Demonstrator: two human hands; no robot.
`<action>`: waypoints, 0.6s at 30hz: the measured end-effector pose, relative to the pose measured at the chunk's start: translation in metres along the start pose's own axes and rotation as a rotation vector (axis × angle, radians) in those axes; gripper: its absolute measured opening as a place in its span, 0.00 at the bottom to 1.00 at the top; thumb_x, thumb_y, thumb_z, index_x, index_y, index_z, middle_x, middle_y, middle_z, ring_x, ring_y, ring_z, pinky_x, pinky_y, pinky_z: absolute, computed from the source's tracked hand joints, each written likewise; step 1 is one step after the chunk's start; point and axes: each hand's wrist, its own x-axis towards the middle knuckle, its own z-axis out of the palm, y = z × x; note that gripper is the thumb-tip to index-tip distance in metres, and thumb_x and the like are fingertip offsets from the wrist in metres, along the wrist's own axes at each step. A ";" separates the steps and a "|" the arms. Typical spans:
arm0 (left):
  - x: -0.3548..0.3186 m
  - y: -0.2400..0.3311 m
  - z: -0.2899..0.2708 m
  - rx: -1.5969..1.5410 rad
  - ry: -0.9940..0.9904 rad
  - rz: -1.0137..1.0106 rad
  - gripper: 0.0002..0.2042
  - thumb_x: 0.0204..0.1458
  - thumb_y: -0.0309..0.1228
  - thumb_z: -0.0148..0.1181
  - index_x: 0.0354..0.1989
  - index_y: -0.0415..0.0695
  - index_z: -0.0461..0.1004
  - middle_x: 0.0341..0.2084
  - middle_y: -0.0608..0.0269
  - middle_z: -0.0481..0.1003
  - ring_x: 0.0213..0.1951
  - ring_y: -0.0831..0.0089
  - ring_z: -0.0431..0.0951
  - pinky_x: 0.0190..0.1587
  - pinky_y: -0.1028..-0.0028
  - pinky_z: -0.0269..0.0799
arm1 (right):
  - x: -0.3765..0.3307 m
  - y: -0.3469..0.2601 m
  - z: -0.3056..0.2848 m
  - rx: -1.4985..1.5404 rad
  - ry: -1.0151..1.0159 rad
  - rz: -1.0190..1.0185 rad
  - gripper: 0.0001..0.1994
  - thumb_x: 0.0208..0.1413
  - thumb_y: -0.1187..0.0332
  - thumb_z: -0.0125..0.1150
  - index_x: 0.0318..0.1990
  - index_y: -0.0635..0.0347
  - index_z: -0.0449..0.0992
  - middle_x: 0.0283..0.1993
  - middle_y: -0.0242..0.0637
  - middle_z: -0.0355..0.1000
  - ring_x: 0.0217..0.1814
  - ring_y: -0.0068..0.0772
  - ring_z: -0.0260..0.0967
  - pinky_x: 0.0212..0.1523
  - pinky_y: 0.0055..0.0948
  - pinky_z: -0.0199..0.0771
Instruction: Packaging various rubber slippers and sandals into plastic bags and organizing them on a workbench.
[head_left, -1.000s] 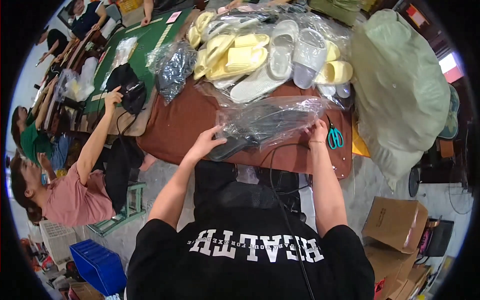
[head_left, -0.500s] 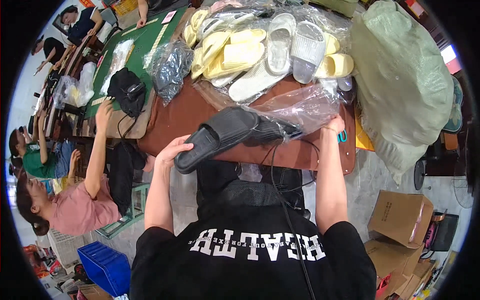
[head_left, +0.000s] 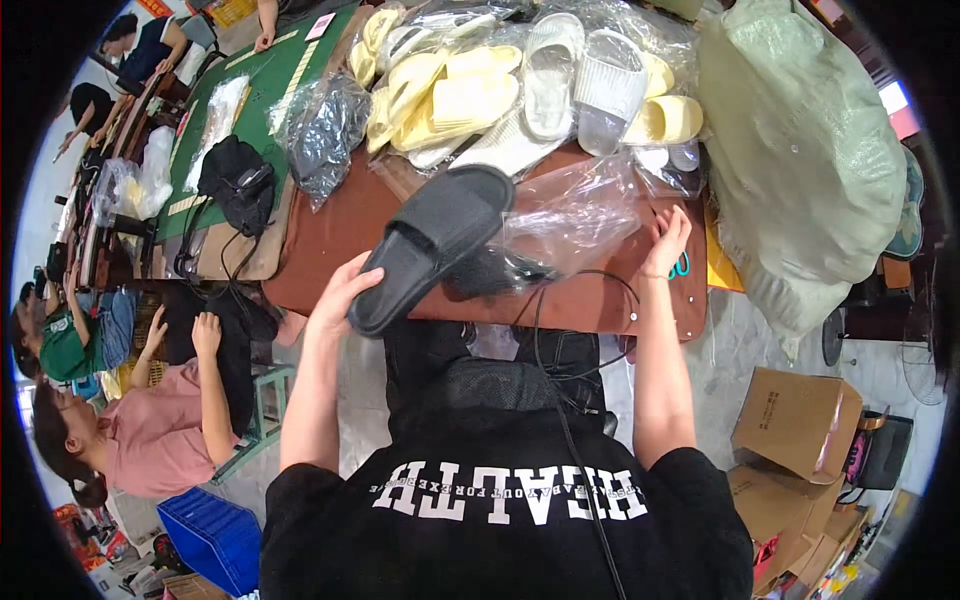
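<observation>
My left hand point(head_left: 345, 292) grips a black slipper point(head_left: 440, 240) by its heel end, thumb on top of the footbed. The slipper is tilted, its toe pointing away and to the right. Under and beside it lies a clear plastic bag point(head_left: 590, 215) with another black slipper point(head_left: 492, 272) partly in view, mostly hidden by the first. At the table's right side my right hand point(head_left: 665, 243) is held with its fingers apart, nothing visible in it, just right of the bag's edge. Teal scissor handles point(head_left: 680, 264) show beside my right wrist.
White and yellow slippers point(head_left: 475, 105) in clear bags are heaped along the far side of the brown table point(head_left: 330, 250). A large pale green sack point(head_left: 800, 150) stands at right. A black cable point(head_left: 540, 330) crosses the near edge. A co-worker in pink point(head_left: 160, 420) sits at left.
My right hand has let go of the plastic bag and opened. The slipper in my left hand has swung toe-up, away from the bag. The co-worker in pink has lowered an arm.
</observation>
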 end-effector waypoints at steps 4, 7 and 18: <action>0.020 -0.035 0.012 -0.095 0.103 0.027 0.21 0.53 0.35 0.58 0.53 0.36 0.66 0.41 0.62 0.75 0.38 0.77 0.76 0.41 0.78 0.72 | -0.069 -0.011 0.002 -0.385 -0.264 -0.305 0.09 0.58 0.69 0.50 0.44 0.62 0.69 0.45 0.39 0.66 0.49 0.34 0.64 0.52 0.33 0.63; 0.031 -0.050 0.017 -0.103 0.053 0.055 0.22 0.54 0.35 0.57 0.54 0.36 0.65 0.44 0.62 0.73 0.42 0.76 0.74 0.45 0.76 0.70 | -0.114 -0.030 0.011 -0.549 -0.394 -0.666 0.12 0.56 0.69 0.52 0.46 0.62 0.70 0.48 0.46 0.65 0.55 0.45 0.60 0.57 0.38 0.58; 0.071 -0.044 0.038 1.263 -0.120 0.419 0.25 0.40 0.36 0.67 0.48 0.40 0.71 0.52 0.55 0.62 0.57 0.58 0.60 0.57 0.64 0.57 | -0.095 0.040 0.004 -0.737 -0.839 -0.590 0.11 0.54 0.69 0.52 0.43 0.62 0.73 0.52 0.42 0.67 0.54 0.47 0.63 0.55 0.38 0.62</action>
